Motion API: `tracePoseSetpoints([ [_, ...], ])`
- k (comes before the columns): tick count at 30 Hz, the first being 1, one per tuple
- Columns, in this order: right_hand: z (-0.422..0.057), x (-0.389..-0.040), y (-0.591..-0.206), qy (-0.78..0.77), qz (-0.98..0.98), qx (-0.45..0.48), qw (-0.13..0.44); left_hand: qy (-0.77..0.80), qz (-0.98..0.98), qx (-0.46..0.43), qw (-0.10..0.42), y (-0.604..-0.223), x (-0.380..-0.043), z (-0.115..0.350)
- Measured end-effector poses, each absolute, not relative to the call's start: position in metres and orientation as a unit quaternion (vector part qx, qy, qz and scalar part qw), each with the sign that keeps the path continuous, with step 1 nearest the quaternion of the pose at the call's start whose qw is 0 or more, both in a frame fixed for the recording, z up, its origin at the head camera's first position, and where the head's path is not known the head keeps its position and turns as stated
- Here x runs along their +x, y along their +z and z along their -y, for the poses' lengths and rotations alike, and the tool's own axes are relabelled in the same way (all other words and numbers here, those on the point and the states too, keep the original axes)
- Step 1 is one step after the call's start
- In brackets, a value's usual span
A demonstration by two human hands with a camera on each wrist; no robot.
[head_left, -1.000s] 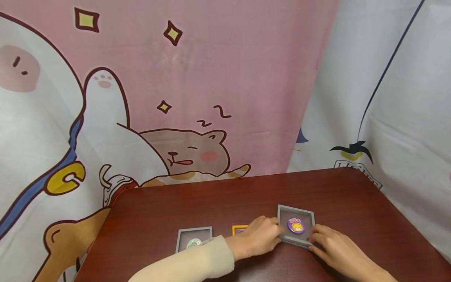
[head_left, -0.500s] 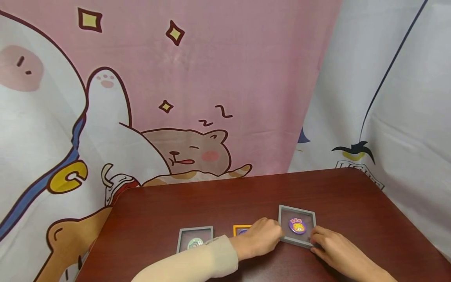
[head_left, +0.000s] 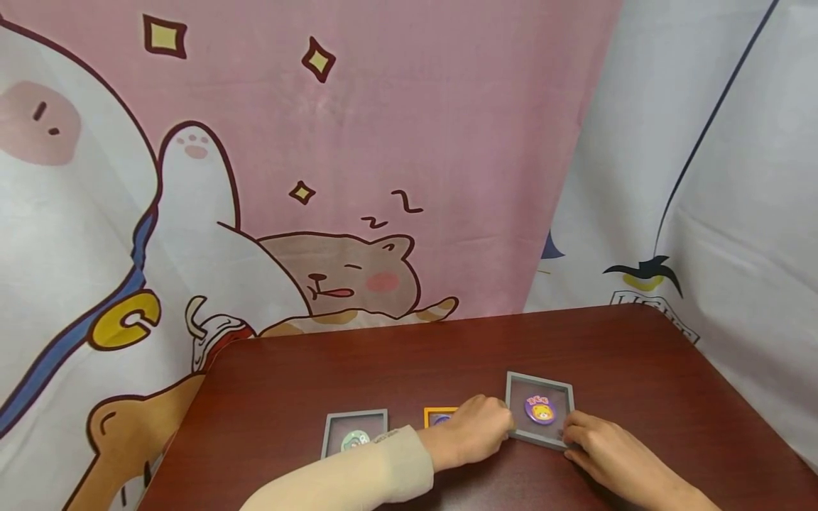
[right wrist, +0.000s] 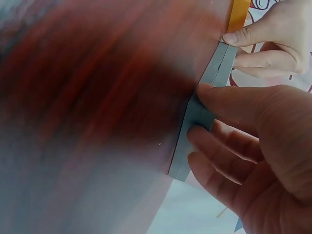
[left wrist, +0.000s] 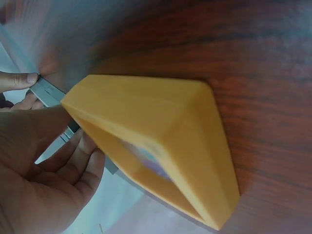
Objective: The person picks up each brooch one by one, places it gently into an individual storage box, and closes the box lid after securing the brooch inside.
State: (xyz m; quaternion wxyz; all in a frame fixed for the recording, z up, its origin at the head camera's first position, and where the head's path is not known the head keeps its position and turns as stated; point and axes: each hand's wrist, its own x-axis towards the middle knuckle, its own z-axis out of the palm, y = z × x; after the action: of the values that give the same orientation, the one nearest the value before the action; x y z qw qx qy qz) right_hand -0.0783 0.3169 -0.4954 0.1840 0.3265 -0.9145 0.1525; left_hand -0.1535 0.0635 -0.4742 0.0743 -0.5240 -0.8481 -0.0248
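Note:
A square grey display frame (head_left: 540,379) with a clear middle holds a round purple badge (head_left: 540,410) showing a yellow bear. My left hand (head_left: 476,429) grips its left edge near the front corner, fingers curled. At the front right corner my right hand (head_left: 603,454) pinches the frame; in the right wrist view its thumb and fingertips press along the grey side (right wrist: 183,151). Partly hidden behind my left wrist lies a yellow-orange frame (left wrist: 141,105) with a purplish badge inside.
Further left, a second grey frame (head_left: 355,414) with a pale green badge (head_left: 355,440) is partly covered by my cream sleeve (head_left: 358,475). All of these are on a dark red-brown wooden table (head_left: 409,362). Cartoon-printed curtains (head_left: 447,142) hang behind it.
My left fingers have drawn in a little at the grey frame's left edge. The frame and my right hand look still; the view has shifted slightly.

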Motion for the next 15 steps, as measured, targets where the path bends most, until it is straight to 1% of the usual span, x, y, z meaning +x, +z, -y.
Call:
tracePoseSetpoints([
  [5,-0.314,-0.075,-0.491,0.149,0.927,0.299,0.172,-0.043,0.851,-0.521,0.051,-0.469,-0.155,-0.059],
  [7,-0.313,-0.074,-0.489,0.150,0.927,0.290,0.182,-0.055,0.851,-0.521,0.051,-0.465,-0.155,-0.055],
  [13,-0.315,-0.073,-0.482,0.131,0.920,0.283,0.237,-0.100,0.852,-0.508,0.079,-0.453,-0.160,-0.034],
  [15,-0.317,-0.072,-0.480,0.126,0.922,0.272,0.245,-0.123,0.855,-0.496,0.089,-0.448,-0.163,-0.024],
])
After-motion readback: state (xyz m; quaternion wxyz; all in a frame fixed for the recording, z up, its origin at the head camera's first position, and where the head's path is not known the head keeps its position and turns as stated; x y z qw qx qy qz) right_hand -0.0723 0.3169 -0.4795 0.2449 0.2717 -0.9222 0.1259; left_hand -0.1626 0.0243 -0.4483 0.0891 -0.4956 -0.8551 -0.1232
